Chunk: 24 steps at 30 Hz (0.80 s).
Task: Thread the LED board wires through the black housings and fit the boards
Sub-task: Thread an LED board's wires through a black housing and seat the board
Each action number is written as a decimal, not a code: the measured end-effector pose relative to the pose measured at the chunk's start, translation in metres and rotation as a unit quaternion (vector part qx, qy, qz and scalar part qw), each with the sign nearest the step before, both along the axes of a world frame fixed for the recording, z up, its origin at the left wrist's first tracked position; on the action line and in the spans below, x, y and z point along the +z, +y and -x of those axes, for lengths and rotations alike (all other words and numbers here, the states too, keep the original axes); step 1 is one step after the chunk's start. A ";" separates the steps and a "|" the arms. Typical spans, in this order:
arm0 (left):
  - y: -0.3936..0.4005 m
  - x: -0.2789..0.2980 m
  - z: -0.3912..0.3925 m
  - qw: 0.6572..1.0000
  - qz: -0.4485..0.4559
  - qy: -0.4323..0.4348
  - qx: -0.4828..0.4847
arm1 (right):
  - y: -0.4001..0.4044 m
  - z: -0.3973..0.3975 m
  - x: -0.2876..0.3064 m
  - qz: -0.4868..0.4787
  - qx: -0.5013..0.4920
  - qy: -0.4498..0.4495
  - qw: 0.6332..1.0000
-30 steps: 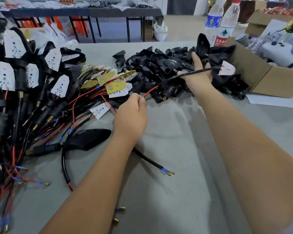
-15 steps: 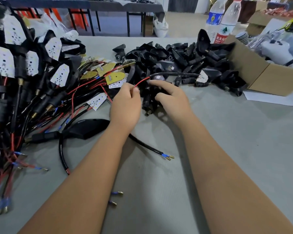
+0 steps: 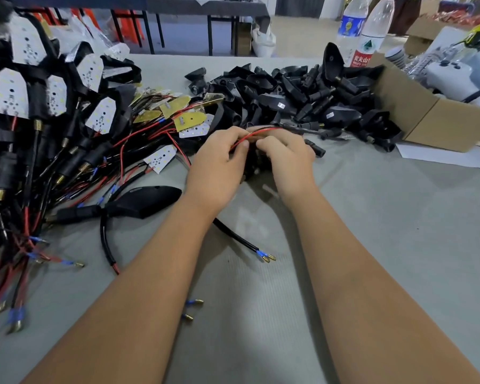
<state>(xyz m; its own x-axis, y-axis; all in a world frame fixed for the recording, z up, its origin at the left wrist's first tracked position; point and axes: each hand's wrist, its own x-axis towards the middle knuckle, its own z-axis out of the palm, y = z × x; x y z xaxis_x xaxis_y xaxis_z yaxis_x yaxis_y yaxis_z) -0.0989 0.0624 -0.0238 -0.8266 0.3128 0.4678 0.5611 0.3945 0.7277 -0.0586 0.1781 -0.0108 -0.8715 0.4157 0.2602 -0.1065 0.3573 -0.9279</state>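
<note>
Head view. Both hands are meeting above the grey table (image 3: 372,245), just in front of the pile of empty black housings (image 3: 302,98), which serves here as the landmark. The left hand (image 3: 216,167) is pinching a red wire (image 3: 257,133) between thumb and fingers; the wire is arching over to the right hand (image 3: 286,159), whose fingers are curling around it and around a dark part between the two hands. What that dark part is cannot be told, since the hands are covering most of it.

Left of the housing pile, loose LED boards (image 3: 189,121), yellow and white, are lying touching one another with red and black leads trailing from them. Further left of the pile, a heap of finished assemblies (image 3: 39,112) is showing white boards seated in black shells. One closed black housing (image 3: 147,199) is lying near the left forearm, nearer the camera than the pile, with a black cable (image 3: 241,239) passing under that forearm.

Right of the pile, a cardboard box (image 3: 441,120) is touching its edge. Behind the pile, two plastic bottles (image 3: 369,31) are standing upright.
</note>
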 end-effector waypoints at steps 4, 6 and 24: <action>0.001 -0.004 0.003 0.998 -0.002 -0.054 0.027 | 0.001 0.000 0.004 0.112 0.029 0.059 0.992; 0.001 -0.005 0.002 0.998 -0.009 -0.060 0.036 | 0.000 0.001 0.004 0.130 0.041 0.082 0.987; -0.003 0.009 -0.009 0.987 0.045 0.145 0.058 | 0.011 0.003 0.002 0.271 0.045 0.098 0.957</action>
